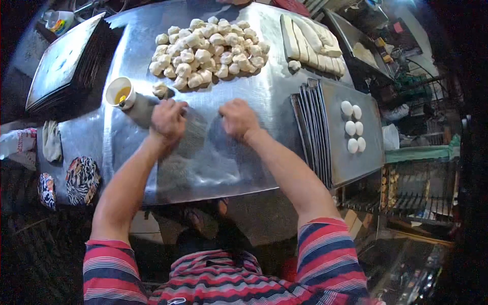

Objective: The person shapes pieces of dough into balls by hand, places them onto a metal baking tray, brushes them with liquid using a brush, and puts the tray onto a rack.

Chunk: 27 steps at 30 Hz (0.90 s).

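Dough on worktop (272, 114), taken clockwise from between the left hand (169, 120) and right hand (238, 119): rough lumps (202, 55), many, twelve o'clock, apparently unworked; long strips (309, 44), two o'clock, seemingly undivided; smooth balls (350, 128), six, on tray (338, 162), three o'clock, apparently finished. Both hands: side by side, low, forearms reaching forward, fingers curled; whether gripping anything beneath, cannot tell.
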Each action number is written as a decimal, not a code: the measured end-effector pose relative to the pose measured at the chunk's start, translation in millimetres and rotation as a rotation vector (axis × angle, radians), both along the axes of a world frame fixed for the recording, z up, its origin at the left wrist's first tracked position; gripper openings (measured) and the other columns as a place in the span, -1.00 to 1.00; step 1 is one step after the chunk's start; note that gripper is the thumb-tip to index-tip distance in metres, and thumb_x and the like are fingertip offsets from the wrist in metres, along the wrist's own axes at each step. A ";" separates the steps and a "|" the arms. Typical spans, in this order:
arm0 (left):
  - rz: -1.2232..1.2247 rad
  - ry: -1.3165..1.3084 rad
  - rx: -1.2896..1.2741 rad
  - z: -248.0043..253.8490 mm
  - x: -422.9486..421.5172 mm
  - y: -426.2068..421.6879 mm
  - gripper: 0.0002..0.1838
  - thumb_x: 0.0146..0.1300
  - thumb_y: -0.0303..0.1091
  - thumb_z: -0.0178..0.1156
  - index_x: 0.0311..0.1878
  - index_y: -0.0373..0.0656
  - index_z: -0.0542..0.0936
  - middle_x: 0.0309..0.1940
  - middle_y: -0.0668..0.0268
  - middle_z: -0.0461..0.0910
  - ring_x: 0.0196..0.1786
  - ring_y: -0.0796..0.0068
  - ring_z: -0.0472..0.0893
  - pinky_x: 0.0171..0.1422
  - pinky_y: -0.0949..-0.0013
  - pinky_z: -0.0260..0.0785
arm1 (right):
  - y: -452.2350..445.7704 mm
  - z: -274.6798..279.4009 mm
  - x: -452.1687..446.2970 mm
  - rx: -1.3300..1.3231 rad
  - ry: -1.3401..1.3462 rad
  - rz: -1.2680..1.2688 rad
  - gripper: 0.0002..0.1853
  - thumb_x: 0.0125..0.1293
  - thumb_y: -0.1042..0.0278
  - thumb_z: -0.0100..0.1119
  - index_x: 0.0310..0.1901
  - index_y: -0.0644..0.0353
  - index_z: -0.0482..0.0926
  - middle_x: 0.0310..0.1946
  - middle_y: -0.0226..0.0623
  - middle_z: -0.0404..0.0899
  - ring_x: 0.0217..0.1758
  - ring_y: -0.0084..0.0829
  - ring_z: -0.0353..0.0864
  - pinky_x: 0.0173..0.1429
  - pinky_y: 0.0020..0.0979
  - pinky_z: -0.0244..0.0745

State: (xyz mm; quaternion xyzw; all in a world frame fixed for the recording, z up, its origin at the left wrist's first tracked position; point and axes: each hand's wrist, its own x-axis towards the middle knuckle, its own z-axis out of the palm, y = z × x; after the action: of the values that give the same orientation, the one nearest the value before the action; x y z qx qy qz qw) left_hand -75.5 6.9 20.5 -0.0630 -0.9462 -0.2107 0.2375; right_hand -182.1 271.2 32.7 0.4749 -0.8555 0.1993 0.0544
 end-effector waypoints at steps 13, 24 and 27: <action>-0.043 0.032 0.016 12.2 -3.1 -5.9 -0.68 0.12 -0.51 0.25 -0.02 -0.07 0.70 -0.23 0.20 0.64 -0.08 0.09 0.60 0.05 -0.01 0.46 | -4.3 -3.2 -7.0 -0.108 0.029 -0.011 -0.82 0.16 0.43 0.29 -0.18 0.05 0.67 -0.21 -0.22 0.66 -0.09 -0.04 0.60 0.17 -0.09 0.53; -0.001 -0.017 -0.063 9.2 -15.5 6.9 -0.66 0.13 -0.44 0.26 0.02 -0.03 0.71 -0.23 0.19 0.63 -0.12 0.09 0.60 0.03 0.08 0.45 | -19.5 -9.1 -20.3 -0.114 0.096 0.084 -0.83 0.13 0.38 0.28 -0.20 0.07 0.66 -0.30 -0.14 0.65 -0.15 -0.01 0.64 0.06 -0.06 0.56; 0.162 0.018 0.023 -7.2 7.3 -8.4 -0.72 0.13 -0.44 0.29 -0.06 -0.03 0.73 -0.21 0.19 0.64 -0.09 0.08 0.61 0.02 0.04 0.46 | 11.0 -7.3 6.3 -0.100 -0.011 0.030 -0.85 0.18 0.40 0.29 -0.19 0.12 0.67 -0.27 -0.18 0.67 -0.08 -0.03 0.64 0.11 -0.06 0.53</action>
State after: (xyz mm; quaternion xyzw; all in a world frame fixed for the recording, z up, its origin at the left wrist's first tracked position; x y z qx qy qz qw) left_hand -68.2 -1.5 13.3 0.0146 -0.9434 -0.2011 0.2632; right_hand -175.8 282.2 25.4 0.4834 -0.8374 0.2453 0.0701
